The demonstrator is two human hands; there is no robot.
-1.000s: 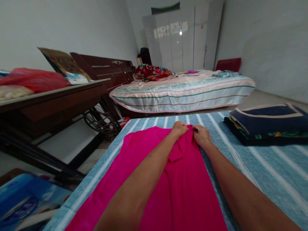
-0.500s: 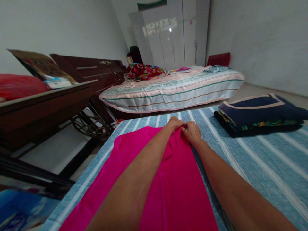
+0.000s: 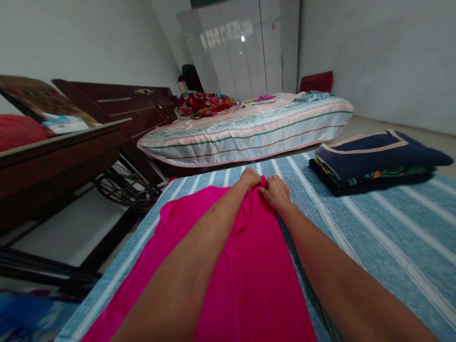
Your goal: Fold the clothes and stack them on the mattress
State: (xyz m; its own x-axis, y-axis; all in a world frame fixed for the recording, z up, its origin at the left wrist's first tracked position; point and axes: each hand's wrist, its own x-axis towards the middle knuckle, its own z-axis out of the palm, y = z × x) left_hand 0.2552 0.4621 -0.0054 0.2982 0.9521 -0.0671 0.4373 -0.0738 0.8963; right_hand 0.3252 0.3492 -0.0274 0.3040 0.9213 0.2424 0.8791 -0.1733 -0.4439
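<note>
You are reaching both arms forward over the pink shirt [image 3: 249,266], which is lying flat and lengthwise on the striped blue sheet [image 3: 374,237] in front of you. It is taking up the left half of the sheet, with its left edge running close to the sheet's edge.

Your left hand [image 3: 250,178] is gripping the far end of the shirt, its fingers curling tightly shut on a bunch of the cloth. Your right hand [image 3: 276,192] is doing the same just beside it, fingers closing into a pinch on the same far edge. The two hands are sitting so close that they are nearly touching, and the cloth is gathering into a small ridge between them.

A folded pile of dark clothes [image 3: 374,161] is resting on the sheet to your right, well apart from the shirt. Beyond your hands a mattress [image 3: 249,130] is lying on the floor, and a dark wooden table [image 3: 60,152] is standing at your left.
</note>
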